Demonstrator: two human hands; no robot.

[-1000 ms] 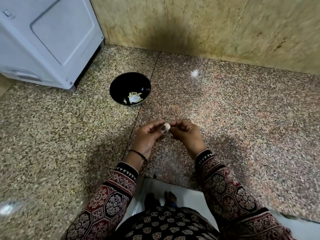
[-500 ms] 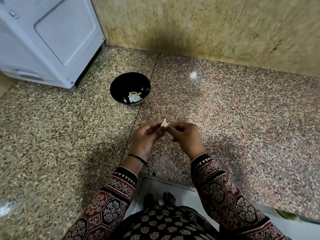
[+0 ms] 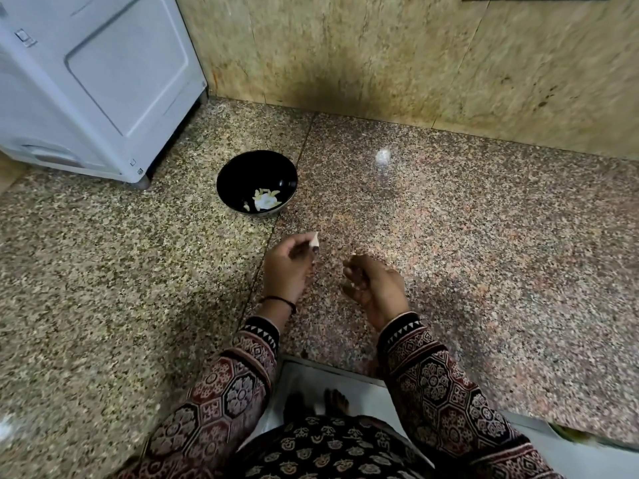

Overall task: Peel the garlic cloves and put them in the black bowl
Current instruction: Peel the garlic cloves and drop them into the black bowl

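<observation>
On the speckled stone surface (image 3: 484,254), the black bowl (image 3: 242,171) stood near a white appliance (image 3: 103,81); pale garlic pieces (image 3: 266,201) lay at its bottom. Left hand (image 3: 287,271) pinched a garlic clove (image 3: 315,239) between thumb and fingertips, close to the bowl but outside it. Right hand (image 3: 377,288) was apart from the left, fingers curled inward; a small pale scrap showed by the fingertips, could not tell whether gripped.

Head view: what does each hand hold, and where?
The left hand pinches the garlic clove by its lower end; the right hand is curled, contents unclear.
</observation>
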